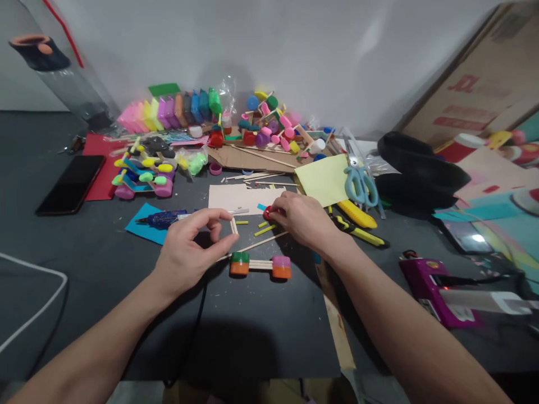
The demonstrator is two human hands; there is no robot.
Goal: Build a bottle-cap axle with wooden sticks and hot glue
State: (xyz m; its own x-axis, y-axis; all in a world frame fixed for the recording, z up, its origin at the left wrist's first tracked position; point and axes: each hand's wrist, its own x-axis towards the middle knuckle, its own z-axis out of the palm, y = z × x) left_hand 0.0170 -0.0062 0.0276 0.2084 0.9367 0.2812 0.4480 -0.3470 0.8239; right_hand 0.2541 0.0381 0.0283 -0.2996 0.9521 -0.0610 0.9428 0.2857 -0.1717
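My left hand is closed in a pinch, with short pale wooden sticks between thumb and index finger. A small round red piece is under the pinched fingertips of my right hand, at the edge of a white card. Between the hands lie short yellow-green sticks and a long thin wooden stick. Nearer to me sits a small assembly of pale sticks joining two blocks, one green and orange, the other pink and orange.
Left are a glue gun on blue paper, a phone and a colourful model. Behind stand clay packs and piled stick models. Right lie scissors, yellow cutters and a purple device.
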